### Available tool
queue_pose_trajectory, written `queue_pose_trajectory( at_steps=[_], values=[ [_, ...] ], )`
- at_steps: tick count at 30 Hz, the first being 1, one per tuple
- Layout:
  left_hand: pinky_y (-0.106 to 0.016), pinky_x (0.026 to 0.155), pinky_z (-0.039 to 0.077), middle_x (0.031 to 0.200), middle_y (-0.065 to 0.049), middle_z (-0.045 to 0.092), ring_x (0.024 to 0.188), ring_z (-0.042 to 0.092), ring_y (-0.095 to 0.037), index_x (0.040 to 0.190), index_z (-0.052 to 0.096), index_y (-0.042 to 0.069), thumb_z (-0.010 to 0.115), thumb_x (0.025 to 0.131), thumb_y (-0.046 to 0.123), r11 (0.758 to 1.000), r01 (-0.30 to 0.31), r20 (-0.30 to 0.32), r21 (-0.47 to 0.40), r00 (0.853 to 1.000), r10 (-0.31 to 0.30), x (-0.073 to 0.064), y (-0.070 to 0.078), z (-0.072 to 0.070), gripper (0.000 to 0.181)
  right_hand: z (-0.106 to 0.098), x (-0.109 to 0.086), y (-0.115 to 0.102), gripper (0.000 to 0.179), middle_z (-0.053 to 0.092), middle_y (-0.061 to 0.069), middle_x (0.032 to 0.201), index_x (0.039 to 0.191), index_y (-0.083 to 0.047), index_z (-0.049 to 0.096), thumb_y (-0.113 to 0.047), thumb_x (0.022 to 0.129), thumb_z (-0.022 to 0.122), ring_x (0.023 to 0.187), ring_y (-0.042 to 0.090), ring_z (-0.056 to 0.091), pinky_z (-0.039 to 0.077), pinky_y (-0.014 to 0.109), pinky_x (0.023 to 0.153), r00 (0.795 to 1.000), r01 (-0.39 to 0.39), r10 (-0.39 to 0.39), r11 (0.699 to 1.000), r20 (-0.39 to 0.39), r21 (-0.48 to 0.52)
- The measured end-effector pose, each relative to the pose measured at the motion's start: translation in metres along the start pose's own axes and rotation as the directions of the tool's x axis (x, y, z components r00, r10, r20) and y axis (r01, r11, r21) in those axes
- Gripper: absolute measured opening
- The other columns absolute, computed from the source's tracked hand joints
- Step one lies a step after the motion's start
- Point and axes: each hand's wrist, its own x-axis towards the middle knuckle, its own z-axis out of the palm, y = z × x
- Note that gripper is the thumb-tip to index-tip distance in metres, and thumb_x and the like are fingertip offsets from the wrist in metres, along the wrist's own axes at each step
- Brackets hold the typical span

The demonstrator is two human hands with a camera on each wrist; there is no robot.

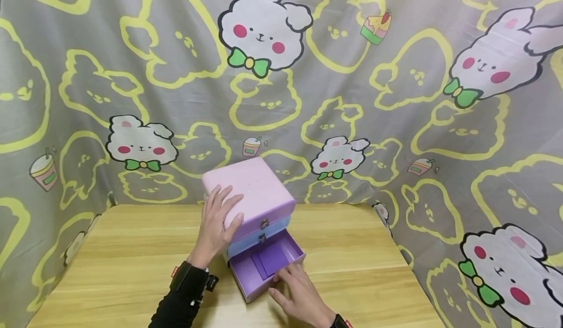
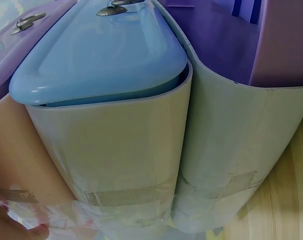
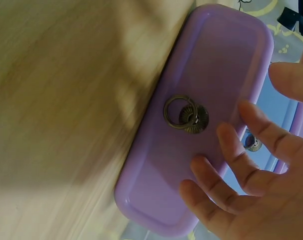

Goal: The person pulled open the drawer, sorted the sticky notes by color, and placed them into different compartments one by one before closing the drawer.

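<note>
A small stacked drawer box point(image 1: 259, 186) with a pink top stands on the table. Its bottom purple drawer point(image 1: 244, 281) is pulled out, and a flat purple divider point(image 1: 262, 265) shows inside. The blue drawer point(image 2: 106, 55) above it sits pushed in. My left hand point(image 1: 215, 223) rests with spread fingers on the top's left side. At the open drawer's front, my right hand point(image 1: 301, 296) has its extended fingertips right at the upper edge. In the right wrist view a metal ring pull point(image 3: 194, 119) hangs on the drawer front point(image 3: 161, 185), apart from the fingers.
The wooden table point(image 1: 352, 250) extends around the box on both sides. Behind and beside it hangs a grey curtain point(image 1: 334, 88) printed with rabbits. Clear tape point(image 2: 126, 196) runs across the box's side.
</note>
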Motion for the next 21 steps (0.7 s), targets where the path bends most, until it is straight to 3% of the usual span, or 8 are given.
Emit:
queue_pose_trajectory(
  at_steps=[5,21],
  values=[
    [-0.077,0.116,0.018,0.151,-0.018,0.052,0.148,0.032,-0.043,0.131,0.066,0.017,0.057,0.089,0.034,1.000,-0.001,0.004,0.006,1.000,0.001,0.000,-0.001,-0.001,0.046,0.002,0.000,-0.001,0.015,0.062,-0.008,0.106,0.101,-0.022,0.070,-0.035,0.095,0.069,0.102,0.008,0.052,0.048,0.032,0.087,1.000,0.004,-0.004,1.000,0.030,0.013],
    [-0.076,0.119,0.012,0.152,-0.017,0.051,0.149,0.031,-0.041,0.132,0.066,0.017,0.057,0.090,0.036,1.000,0.013,0.009,-0.007,1.000,-0.013,0.000,-0.001,0.000,0.047,0.010,0.013,-0.002,0.035,0.062,-0.005,0.109,0.116,-0.014,0.072,-0.042,0.094,0.069,0.103,0.010,0.054,0.048,0.029,0.085,0.998,0.059,-0.060,0.998,0.033,0.026]
  ],
)
